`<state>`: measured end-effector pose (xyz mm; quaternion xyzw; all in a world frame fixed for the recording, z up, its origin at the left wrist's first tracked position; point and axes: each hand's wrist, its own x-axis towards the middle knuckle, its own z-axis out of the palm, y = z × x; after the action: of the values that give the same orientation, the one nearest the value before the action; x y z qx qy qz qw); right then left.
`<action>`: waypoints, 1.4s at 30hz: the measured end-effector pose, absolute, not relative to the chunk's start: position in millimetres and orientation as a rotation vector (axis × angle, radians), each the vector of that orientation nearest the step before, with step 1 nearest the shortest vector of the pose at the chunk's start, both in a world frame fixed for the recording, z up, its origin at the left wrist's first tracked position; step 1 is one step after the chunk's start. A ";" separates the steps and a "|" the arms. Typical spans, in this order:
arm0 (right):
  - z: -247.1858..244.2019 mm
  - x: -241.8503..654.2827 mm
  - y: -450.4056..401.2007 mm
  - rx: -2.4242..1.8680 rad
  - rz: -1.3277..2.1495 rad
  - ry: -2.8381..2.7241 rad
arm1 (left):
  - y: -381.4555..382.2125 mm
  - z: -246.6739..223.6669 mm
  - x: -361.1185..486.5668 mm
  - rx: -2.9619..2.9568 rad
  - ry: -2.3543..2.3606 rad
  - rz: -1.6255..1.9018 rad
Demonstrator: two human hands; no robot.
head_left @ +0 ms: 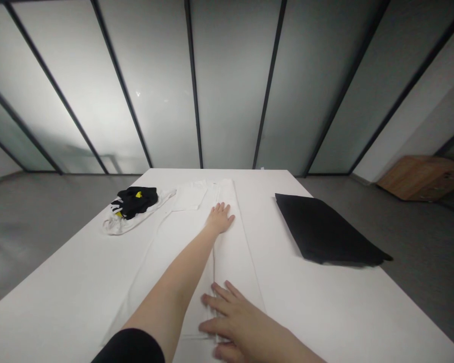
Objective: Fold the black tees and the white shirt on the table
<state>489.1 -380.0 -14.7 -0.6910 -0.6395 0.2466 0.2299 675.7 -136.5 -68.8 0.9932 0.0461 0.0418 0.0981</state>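
Note:
A white shirt (166, 257) lies flat on the white table, its right side folded inward in a long strip (236, 242). What looks like a short sleeve (188, 197) shows toward the far end. My left hand (219, 218) reaches far forward and rests on the strip with its fingers spread. Closer to me, my right hand (234, 320) is over the near end of the strip, fingers apart near the fold's inner edge. Neither hand grips anything.
At the left edge of the white table (68, 272) sits a bunched black, white and yellow cloth (136, 201). A folded black cloth or sheet (325, 229) lies on the right, its corner reaching the table edge. Frosted glass panels (230, 91) stand behind; a wooden cabinet (419, 176) is far right.

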 end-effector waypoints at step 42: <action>-8.9 501.4 -383.4 -2.124 0.568 -1.518 | -112.3 -45.7 660.6 2.779 0.404 0.303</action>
<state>501.4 -383.4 -8.9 -0.7732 -0.5525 0.2069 0.2327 660.6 -112.3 -45.7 0.9716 0.1411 0.1058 0.1578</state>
